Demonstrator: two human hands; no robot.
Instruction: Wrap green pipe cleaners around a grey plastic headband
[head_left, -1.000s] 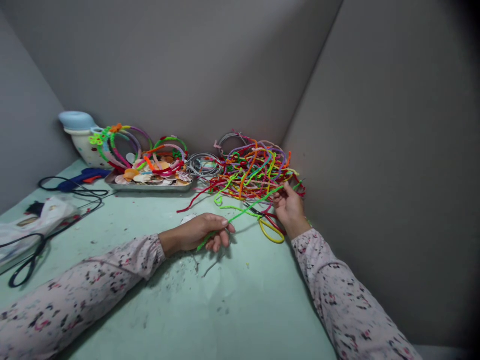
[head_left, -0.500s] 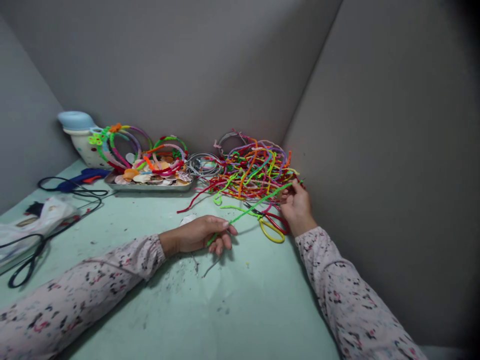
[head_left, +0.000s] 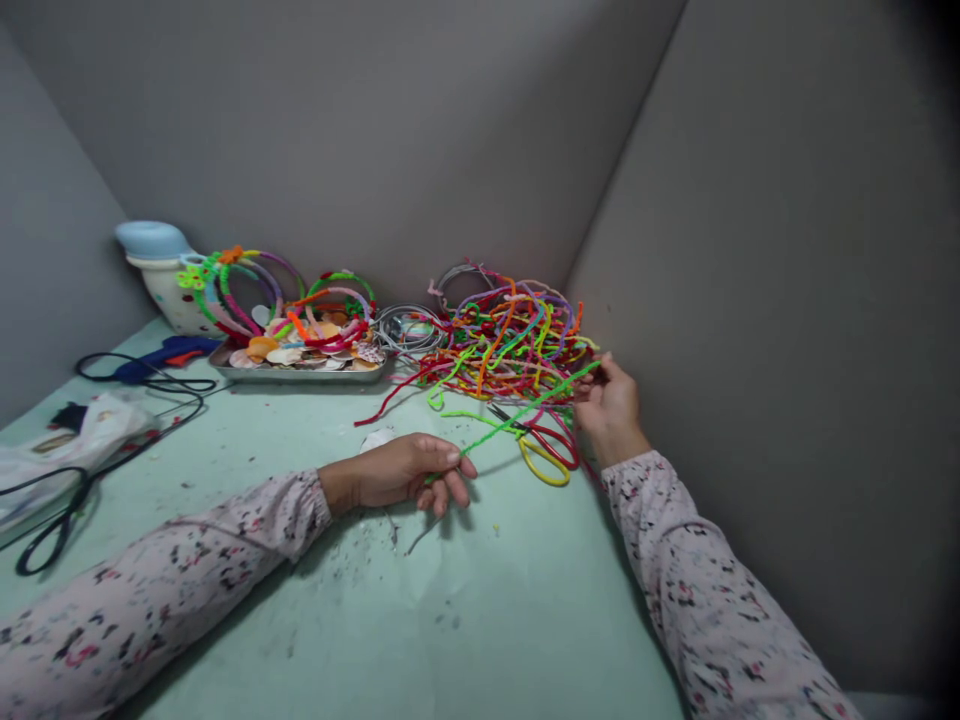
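Above the worktop (head_left: 480,620): green pipe cleaner (head_left: 529,407), fuzzy, straight, slanting up to the right.
Left hand (head_left: 420,468): thumb and fingers gripping the pipe cleaner near its lower end.
Right hand (head_left: 611,410): fingertips pinching its upper end.
Beneath: red- and yellow-looped scissors (head_left: 531,430).
Rear: tangled, multicoloured pile of fuzzy strands (head_left: 510,340); shallow metal tray (head_left: 300,376) of shells (head_left: 285,356).

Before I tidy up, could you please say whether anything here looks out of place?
Dark specks lie scattered on the green tabletop near the left hand, like debris or stains; farther back, colorful strands are heaped in a tangle.
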